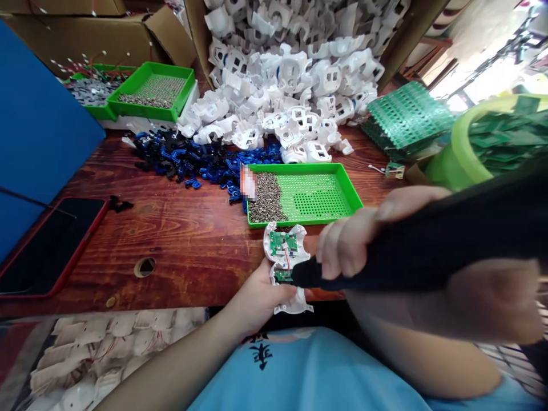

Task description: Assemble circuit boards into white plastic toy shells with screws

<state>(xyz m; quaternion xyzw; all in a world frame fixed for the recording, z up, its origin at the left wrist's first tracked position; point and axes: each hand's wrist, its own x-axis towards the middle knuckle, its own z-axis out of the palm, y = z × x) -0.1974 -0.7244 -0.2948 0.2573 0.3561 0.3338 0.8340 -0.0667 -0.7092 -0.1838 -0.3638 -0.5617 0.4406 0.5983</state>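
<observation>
At the table's front edge my left hand (252, 299) is closed on a white plastic housing (300, 305), with the thumb across its lower part. Two small green circuit boards (279, 244) sit inside the housing, with a red wire between them. My right hand (351, 242) is wrapped around a black electric screwdriver (411, 240), which looks large and close to the camera. Its tip points left and meets the housing at the lower board; the exact contact spot is hidden. Just beyond the housing stands a green tray (353, 191) with small screws (266, 200) heaped at its left.
Behind lie blue and black plastic parts (205, 162) and a large pile of white housings (295, 74). Left are a phone (47, 245) and another green tray (184, 94). Right are stacked green board panels (411, 114) and a yellow-green bucket (449, 154). White parts (94, 354) lie below the table edge.
</observation>
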